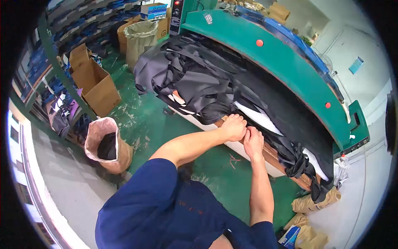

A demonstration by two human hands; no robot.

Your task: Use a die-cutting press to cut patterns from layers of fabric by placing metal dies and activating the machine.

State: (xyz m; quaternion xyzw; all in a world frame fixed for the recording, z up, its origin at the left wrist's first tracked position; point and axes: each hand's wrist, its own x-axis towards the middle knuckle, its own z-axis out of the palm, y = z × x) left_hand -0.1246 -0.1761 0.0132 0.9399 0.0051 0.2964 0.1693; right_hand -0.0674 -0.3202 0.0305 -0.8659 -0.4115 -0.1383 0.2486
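Observation:
My left hand [234, 128] is closed at the front edge of a long machine bed, its fingers curled down by a bundle of thin black strips [217, 111]. Right beside it, almost touching, my right hand [253, 142] is closed too, fingers bent over the wooden edge [271, 155]. What either hand grips is hidden beneath the fingers. A big tangled heap of black sheet scraps [195, 81] covers the bed's left part. Behind my hands lies a white strip [261, 118] among black pieces, and more black scraps [296, 166] hang over the edge to the right.
A green machine beam [257, 54] with red buttons arches over the bed. To the left on the green floor stand a paper sack [123, 155] with black material inside, an open cardboard box [99, 91] and a tall sack [141, 39]. Brown bags [317, 202] lie at the right end.

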